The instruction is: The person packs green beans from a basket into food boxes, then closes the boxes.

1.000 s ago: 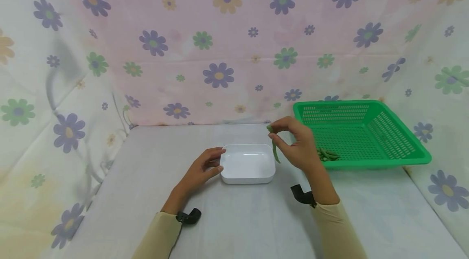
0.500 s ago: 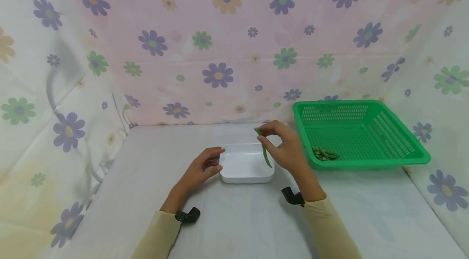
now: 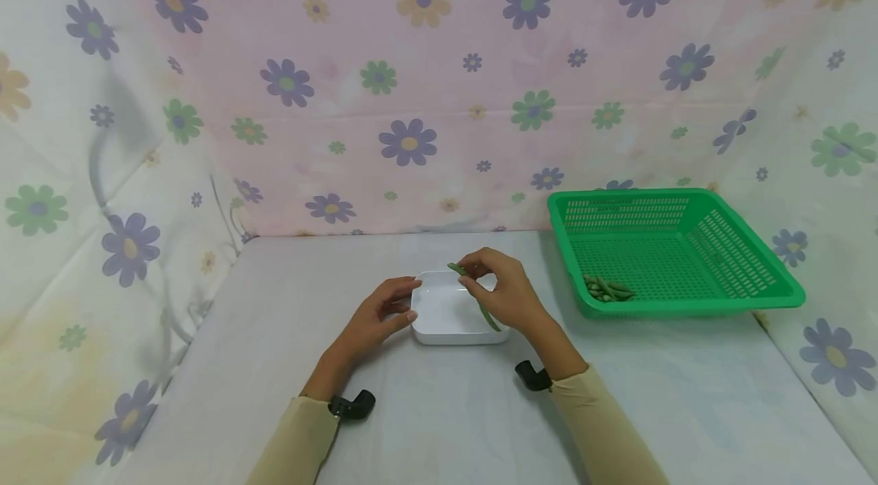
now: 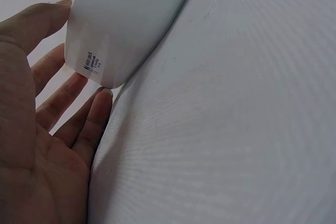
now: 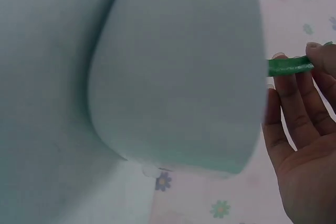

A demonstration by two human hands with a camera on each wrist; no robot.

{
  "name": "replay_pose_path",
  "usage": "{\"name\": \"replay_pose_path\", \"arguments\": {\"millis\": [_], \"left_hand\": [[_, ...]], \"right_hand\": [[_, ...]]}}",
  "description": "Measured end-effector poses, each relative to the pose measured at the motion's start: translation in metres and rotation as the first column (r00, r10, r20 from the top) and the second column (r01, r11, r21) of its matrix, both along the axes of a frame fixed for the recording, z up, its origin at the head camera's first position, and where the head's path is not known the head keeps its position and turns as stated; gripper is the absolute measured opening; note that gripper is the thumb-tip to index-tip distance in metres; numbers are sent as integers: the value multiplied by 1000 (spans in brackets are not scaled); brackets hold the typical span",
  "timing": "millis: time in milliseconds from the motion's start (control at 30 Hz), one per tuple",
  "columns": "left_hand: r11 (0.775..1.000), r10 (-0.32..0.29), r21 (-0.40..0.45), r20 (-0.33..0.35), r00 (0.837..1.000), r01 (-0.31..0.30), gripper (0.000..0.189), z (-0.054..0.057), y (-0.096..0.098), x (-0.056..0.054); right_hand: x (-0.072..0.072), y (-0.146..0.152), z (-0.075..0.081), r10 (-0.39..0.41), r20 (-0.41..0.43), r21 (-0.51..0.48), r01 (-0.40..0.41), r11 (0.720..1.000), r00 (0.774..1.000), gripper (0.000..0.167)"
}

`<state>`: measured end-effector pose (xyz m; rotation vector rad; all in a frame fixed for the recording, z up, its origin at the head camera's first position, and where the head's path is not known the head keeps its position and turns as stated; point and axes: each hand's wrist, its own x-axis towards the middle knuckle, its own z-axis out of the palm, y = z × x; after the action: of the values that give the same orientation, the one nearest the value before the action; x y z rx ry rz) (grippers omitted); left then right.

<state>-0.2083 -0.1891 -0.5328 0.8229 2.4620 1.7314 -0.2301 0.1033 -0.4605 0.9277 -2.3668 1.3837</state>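
A slender green bean (image 3: 488,316) is pinched between the thumb and fingertips of my right hand (image 3: 506,293), slanting over the white rectangular dish (image 3: 449,338). In the right wrist view, part of the green bean (image 5: 289,66) shows past the dish wall (image 5: 178,77), the rest hidden behind it. My left hand (image 3: 373,319) rests at the dish's left end, thumb and fingers spread and touching it. Small dark print marks the dish wall (image 4: 126,19) in the left wrist view, where the left fingers (image 4: 63,98) lie relaxed against the corner.
To the right stands a green plastic basket (image 3: 693,308) with perforated sides. Several green beans (image 3: 607,290) lie in its near left corner. White cloth (image 3: 425,416) covers the table, and a flowered curtain (image 3: 439,88) hangs behind and at both sides.
My right hand has moved left and slightly lower with the green bean, from beside the dish's right edge to over it. The left hand and the dish have stayed in place.
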Motion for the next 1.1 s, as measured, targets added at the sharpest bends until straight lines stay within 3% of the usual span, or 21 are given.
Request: {"name": "replay_pose_path", "arguments": {"millis": [267,567,867,1100], "left_hand": [[1000,-5,7,0,1000,5,57,-3,-2,-1],[1000,-15,17,2,1000,15,57,-5,-3,-3],[1000,-6,2,-4,1000,6,58,-3,-1,-3],[1000,11,3,15,1000,-12,59,-1,-1,-3]], "right_hand": [[0,-8,-11,2,82,47,-6,999,997,24],[-2,-15,-20,-18,177,162,-11,987,984,22],[2,-20,-19,-122,122,371,69,926,985,19],[2,-22,-21,-132,77,413,89,906,988,15]]}}
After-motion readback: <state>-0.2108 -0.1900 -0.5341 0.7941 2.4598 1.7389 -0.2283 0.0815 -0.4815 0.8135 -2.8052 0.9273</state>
